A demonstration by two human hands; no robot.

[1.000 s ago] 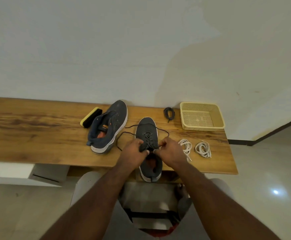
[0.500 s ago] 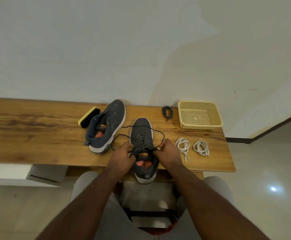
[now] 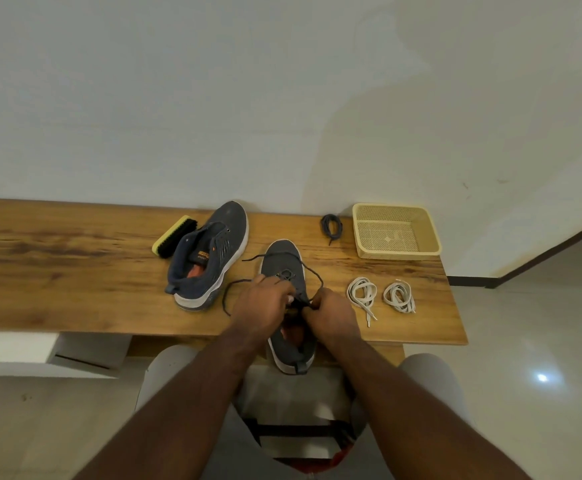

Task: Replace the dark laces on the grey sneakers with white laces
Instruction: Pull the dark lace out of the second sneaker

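The table [image 3: 75, 271] is streaky-grained wood with a soft sheen. Both sneakers [image 3: 213, 251] [image 3: 282, 261] look like matt grey knit cloth on smooth pale rubbery soles. The basket [image 3: 395, 230] is cream perforated plastic. The white laces [image 3: 362, 292] are flat woven cloth. The floor [image 3: 542, 375] is glossy tile, and the wall [image 3: 213, 98] is matt.

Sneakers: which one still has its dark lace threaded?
The sneaker under both hands, at the table's near edge, still has lace in its eyelets. The other sneaker, beside the brush, shows bare eyelets.
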